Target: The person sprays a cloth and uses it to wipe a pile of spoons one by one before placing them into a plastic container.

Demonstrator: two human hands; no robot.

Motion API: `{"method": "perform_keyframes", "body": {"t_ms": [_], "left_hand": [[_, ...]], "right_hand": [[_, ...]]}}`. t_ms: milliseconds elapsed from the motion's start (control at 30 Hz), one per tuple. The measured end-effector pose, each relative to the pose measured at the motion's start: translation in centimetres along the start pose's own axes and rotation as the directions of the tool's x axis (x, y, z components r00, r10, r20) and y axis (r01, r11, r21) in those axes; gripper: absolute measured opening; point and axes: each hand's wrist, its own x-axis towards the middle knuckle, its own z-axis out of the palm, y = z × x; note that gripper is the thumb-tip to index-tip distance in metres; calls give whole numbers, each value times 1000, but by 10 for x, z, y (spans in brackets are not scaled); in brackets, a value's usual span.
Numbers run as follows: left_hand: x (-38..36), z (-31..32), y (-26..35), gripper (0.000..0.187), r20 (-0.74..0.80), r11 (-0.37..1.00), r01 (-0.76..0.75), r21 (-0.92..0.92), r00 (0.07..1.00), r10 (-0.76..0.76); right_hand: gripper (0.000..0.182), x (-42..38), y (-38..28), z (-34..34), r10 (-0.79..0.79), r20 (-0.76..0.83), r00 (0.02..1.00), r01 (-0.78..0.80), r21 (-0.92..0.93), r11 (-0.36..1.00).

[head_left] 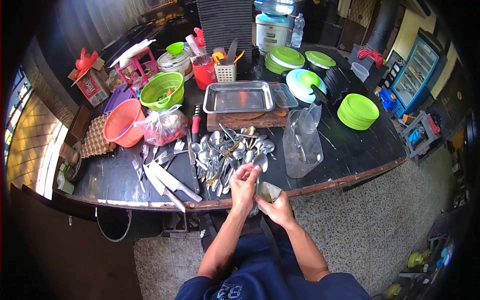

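My left hand [243, 186] pinches a metal spoon [260, 160] below its bowl, which points up over the front edge of the table. My right hand [278, 209] is closed on a greyish cloth [270, 191] around the lower part of the spoon. Just beyond my hands lies a big heap of spoons [215, 155], tangled together on the black table [340, 155]. To the right of the heap, a clear plastic container [303, 150] lies with a spoon inside. Two knives [172, 181] and several forks [138, 172] rest to the left.
Behind the heap, a metal tray [239, 108] sits on a wooden board [220, 123]. Green plates [358, 111] are stacked at the right. A bag with red contents [162, 127], an orange basket [122, 131], a green basket [162, 102] and egg trays [98, 137] stand at the left.
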Motion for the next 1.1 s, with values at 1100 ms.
{"method": "perform_keyframes", "body": {"t_ms": [1100], "left_hand": [[89, 143, 21, 25, 925, 217, -902, 374, 381, -12]], "right_hand": [[37, -44, 10, -25, 50, 40, 998, -44, -131, 990]]}}
